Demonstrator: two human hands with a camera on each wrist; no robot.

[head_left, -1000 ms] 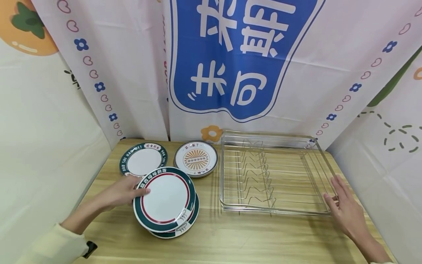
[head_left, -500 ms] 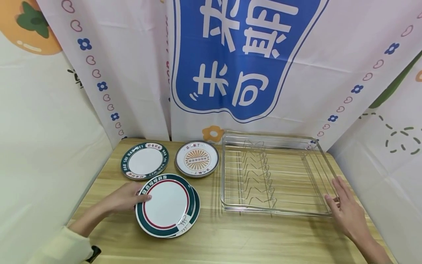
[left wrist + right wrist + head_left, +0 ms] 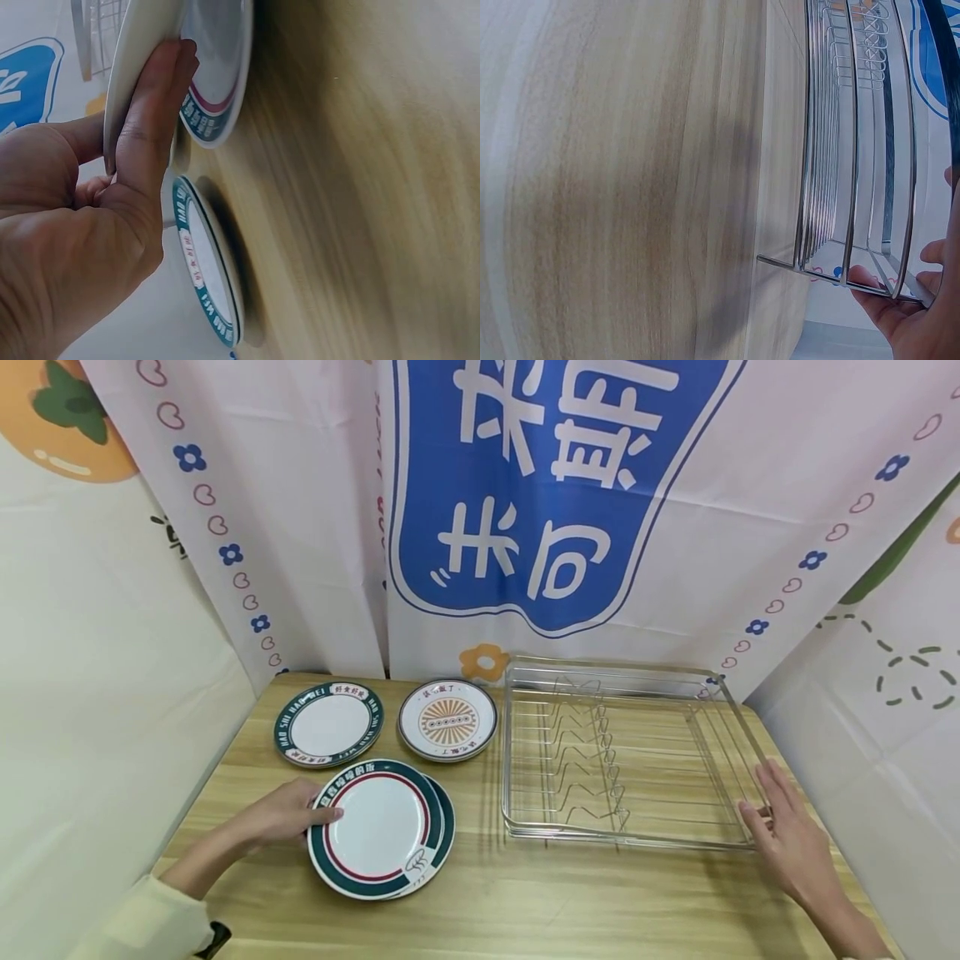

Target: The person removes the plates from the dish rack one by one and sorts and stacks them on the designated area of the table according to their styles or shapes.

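My left hand [image 3: 281,814] pinches a white plate with a green rim and red ring [image 3: 377,831], thumb on top and fingers underneath. In the left wrist view this plate [image 3: 142,64] is raised and tilted over a second green-rimmed plate [image 3: 217,90], which it mostly covers in the head view. At the right, my right hand [image 3: 791,831] holds the near right corner of a wire dish rack [image 3: 622,839]. From the right wrist view, its fingers [image 3: 881,304] lie against the corner wires of the rack [image 3: 847,150].
Behind the held plate lies a green-rimmed plate with lettering [image 3: 330,725]. A smaller plate with an orange sunburst [image 3: 447,721] lies between it and the rack, stacked on another. Printed cloth [image 3: 322,527] hangs along the back and sides of the wooden table [image 3: 540,902].
My left hand and the held plate have shifted slightly down in the head view, showing more of the lettered plate behind. My right hand has stayed on the rack corner.
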